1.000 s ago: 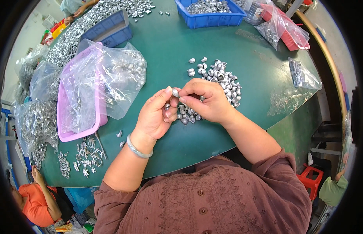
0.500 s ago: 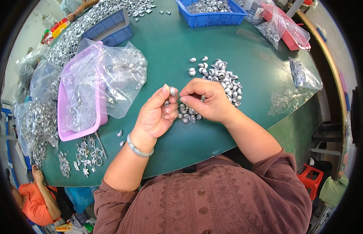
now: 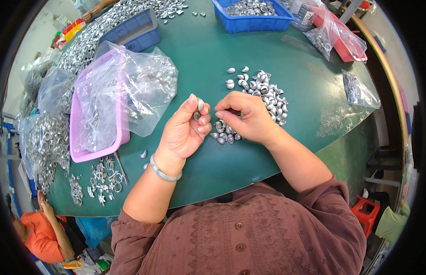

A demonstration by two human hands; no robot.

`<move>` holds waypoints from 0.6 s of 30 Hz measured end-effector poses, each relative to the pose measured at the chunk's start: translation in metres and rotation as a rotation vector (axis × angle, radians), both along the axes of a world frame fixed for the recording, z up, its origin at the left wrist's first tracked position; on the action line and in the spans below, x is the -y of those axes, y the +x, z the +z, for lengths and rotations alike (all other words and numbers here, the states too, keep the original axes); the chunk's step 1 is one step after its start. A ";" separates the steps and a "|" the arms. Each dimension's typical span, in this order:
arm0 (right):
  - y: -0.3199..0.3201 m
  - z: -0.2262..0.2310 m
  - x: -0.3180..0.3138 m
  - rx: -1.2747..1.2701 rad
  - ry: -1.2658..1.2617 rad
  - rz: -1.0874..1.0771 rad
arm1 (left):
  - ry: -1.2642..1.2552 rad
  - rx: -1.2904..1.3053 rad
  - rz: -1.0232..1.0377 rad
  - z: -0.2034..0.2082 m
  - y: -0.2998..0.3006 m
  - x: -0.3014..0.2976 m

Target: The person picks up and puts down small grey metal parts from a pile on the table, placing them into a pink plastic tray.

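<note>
Between the thumb and fingers of my left hand (image 3: 178, 133) is a curved, ribbed silver metal piece (image 3: 200, 104). Another silver piece shows lower down, against the curled fingers. My right hand (image 3: 249, 118) is closed in a pinch just right of the left one, a small gap apart; whatever its fingertips hold, if anything, is too small to make out. Beneath and beyond the right hand lies a pile of similar hollow, shell-like silver pieces (image 3: 272, 98), partly covered by that hand. A few loose ones (image 3: 230, 84) lie at the pile's far left.
On the green table (image 3: 199, 55), a lilac basket (image 3: 77, 137) with clear bags stands left, near small ring-like parts (image 3: 105, 178). Blue bins (image 3: 254, 25) and a heap of metal pieces (image 3: 98, 34) lie far off. A red basket (image 3: 343, 50) is far right. Co-workers sit around.
The whole view has shifted slightly, carrying the table things a little to the right. In my left hand the ribbed piece has turned a little. Both hands keep nearly the same pose.
</note>
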State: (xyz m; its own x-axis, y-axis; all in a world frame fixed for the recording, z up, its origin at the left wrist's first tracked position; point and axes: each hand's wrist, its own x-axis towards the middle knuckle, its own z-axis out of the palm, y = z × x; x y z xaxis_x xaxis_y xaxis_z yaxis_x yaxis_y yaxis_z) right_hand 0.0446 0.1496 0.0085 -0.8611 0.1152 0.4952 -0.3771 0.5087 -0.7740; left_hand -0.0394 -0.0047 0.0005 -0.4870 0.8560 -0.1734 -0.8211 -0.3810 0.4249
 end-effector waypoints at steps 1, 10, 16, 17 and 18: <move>0.000 0.000 0.000 0.006 0.014 0.002 | 0.000 0.001 0.005 0.000 0.000 0.000; -0.010 0.001 0.006 0.048 0.460 0.010 | -0.084 -0.123 0.364 0.009 -0.018 0.010; -0.016 -0.005 0.021 0.085 0.635 0.011 | -0.248 -0.164 0.414 0.011 -0.019 0.010; -0.017 -0.006 0.022 0.115 0.652 0.026 | -0.270 -0.179 0.409 0.010 -0.018 0.010; -0.019 -0.007 0.022 0.145 0.668 0.040 | -0.298 -0.197 0.402 0.010 -0.017 0.010</move>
